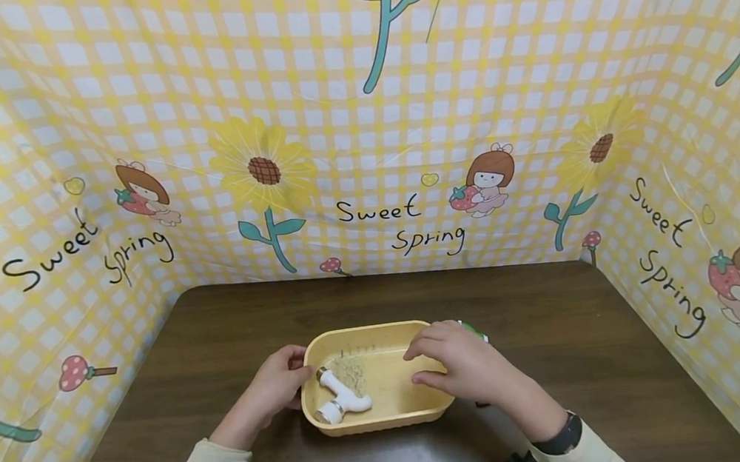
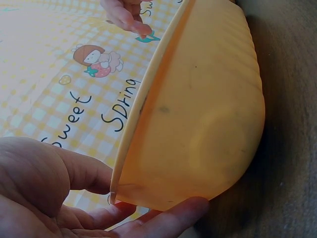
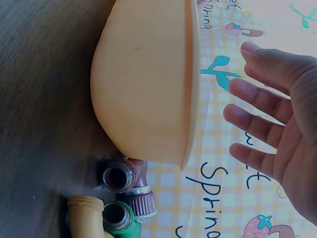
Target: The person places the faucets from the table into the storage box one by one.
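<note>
A shallow yellow plastic basin stands on the table. Inside, toward its left end, lies a white plastic tap with a metal-tipped inlet and a bent spout. My left hand grips the basin's left end; in the left wrist view the thumb is at the rim and the fingers lie against the outer wall. Over the basin's right side hovers my right hand, its fingers loosely spread and holding nothing. The right wrist view shows that hand apart from the rim.
Beside the basin's right end are a brown threaded fitting with a ribbed collar, a green one and a tan one. The right hand mostly hides them in the head view. A checked cloth walls in the dark wooden table.
</note>
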Demonstrator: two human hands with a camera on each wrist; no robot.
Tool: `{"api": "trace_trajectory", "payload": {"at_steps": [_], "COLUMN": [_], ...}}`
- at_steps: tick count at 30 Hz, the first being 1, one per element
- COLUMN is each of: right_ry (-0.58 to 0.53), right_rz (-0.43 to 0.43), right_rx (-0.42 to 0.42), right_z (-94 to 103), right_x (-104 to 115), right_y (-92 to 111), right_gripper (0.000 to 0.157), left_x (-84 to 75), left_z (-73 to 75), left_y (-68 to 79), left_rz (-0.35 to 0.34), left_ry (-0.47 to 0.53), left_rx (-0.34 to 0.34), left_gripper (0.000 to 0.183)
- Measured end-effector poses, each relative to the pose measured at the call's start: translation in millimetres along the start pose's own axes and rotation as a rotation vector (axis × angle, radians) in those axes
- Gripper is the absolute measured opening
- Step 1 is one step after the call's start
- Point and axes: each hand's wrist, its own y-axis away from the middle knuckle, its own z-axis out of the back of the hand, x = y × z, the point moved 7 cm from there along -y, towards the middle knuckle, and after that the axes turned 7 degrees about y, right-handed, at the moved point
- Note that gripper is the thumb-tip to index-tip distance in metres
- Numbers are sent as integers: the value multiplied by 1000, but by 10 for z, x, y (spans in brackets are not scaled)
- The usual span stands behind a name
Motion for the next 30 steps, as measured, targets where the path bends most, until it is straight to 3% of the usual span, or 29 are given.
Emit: {"api": "trace_trajectory", "payload": {"at_steps": [30], "right_ry": [-8], "right_rz": [-33], "right_rx": [-76], "right_z": [130], "right_x": [-194], "right_y": [234], "right_gripper": [32], "left_x": [-1], "left_z": [6], "left_y": [11], "left_rz": [8], "left_ry": [-13], "left_rx": [-3], "left_gripper": [36]}}
